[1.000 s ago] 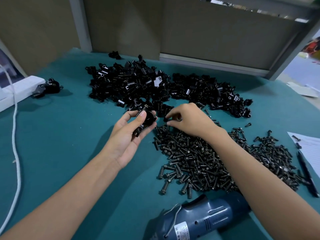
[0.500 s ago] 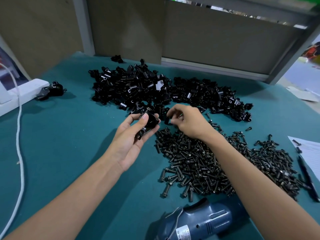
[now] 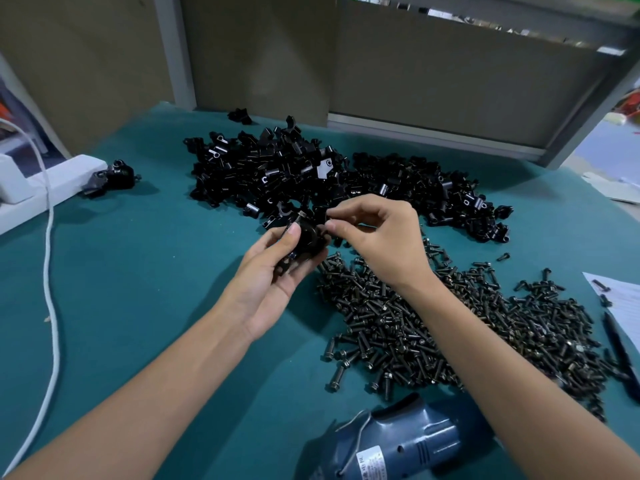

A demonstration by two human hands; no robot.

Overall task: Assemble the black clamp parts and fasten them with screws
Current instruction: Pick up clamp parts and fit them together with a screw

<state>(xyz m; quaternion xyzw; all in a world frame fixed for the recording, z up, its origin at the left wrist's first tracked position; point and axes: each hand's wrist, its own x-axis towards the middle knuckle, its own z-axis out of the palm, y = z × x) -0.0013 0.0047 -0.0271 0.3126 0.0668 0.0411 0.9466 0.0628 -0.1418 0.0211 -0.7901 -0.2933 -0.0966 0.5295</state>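
Observation:
My left hand [image 3: 273,271] grips a black clamp assembly [image 3: 304,239] between thumb and fingers, just above the green table. My right hand [image 3: 377,237] is right beside it, with thumb and forefinger pinched at the clamp's upper right side on a small dark part; the fingers hide what it is. A large pile of black clamp parts [image 3: 277,174] lies behind the hands. A second pile of clamp parts [image 3: 433,192] lies to its right. A broad heap of dark screws [image 3: 450,323] spreads under and right of my right forearm.
A blue electric screwdriver [image 3: 408,441] lies at the near edge. One assembled clamp [image 3: 112,176] sits at the left by a white power strip [image 3: 41,188] with its white cable [image 3: 48,271]. A sheet of paper [image 3: 620,299] and a pen [image 3: 620,348] lie at the right edge.
My right hand rose from the screw heap and came against the clamp in my left hand. My left hand stayed in place, still holding the clamp.

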